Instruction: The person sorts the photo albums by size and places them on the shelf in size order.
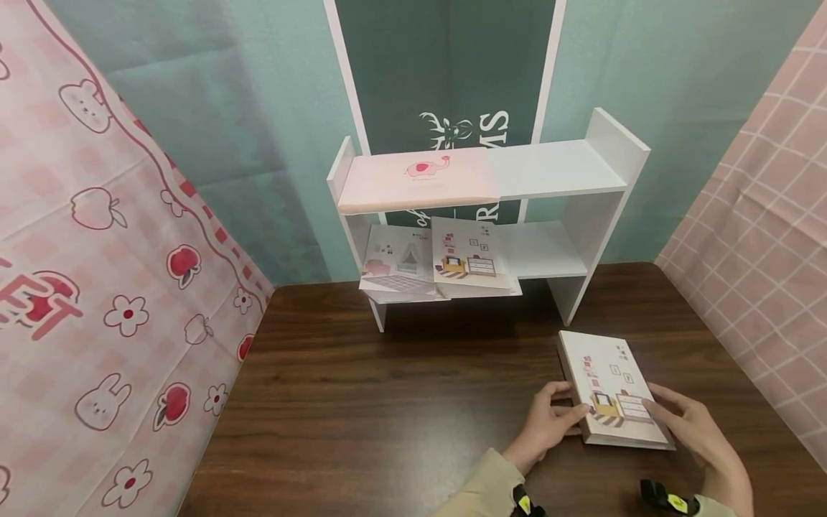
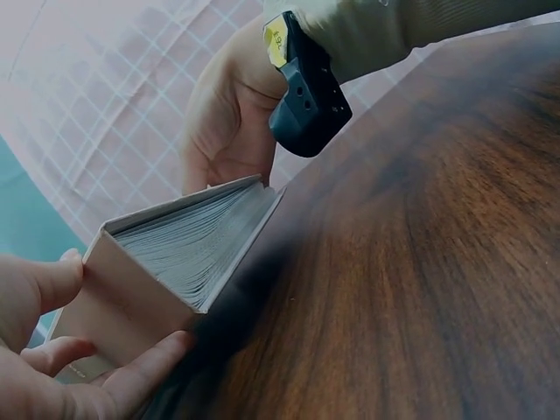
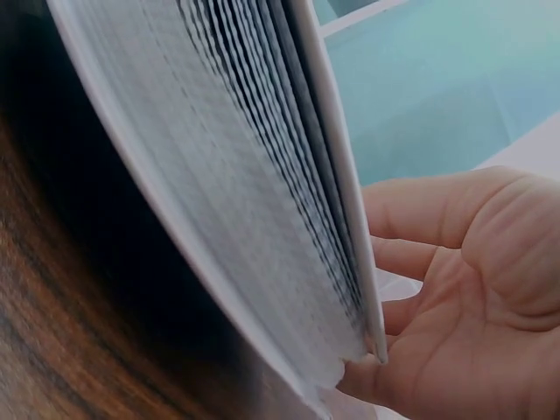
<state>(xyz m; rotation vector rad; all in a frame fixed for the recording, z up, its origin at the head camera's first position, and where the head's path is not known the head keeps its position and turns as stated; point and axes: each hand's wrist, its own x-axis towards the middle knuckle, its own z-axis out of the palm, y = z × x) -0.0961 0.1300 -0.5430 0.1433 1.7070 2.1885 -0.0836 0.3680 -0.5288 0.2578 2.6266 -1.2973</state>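
A thick white hardcover book (image 1: 614, 384) with a yellow chair and a dresser drawn on its cover is between my two hands at the table's right. My left hand (image 1: 549, 424) grips the spine side, thumb on the front cover and fingers along the spine. At the opposite side, my right hand (image 1: 698, 431) holds the open-page edge, its thumb on the cover. In the left wrist view the book (image 2: 131, 302) stands tilted, its page block (image 2: 197, 249) slightly fanned. A dark gap or shadow lies beneath it in the right wrist view; whether it touches the table cannot be told.
A white two-tier shelf (image 1: 549, 169) stands at the back of the brown wooden table (image 1: 362, 402). A pink elephant book (image 1: 420, 176) lies on its upper tier. Two illustrated books, one grey (image 1: 400, 262), one white (image 1: 472, 251), lie on the lower tier, overhanging its front. Patterned cloths (image 1: 756, 237) hang around.
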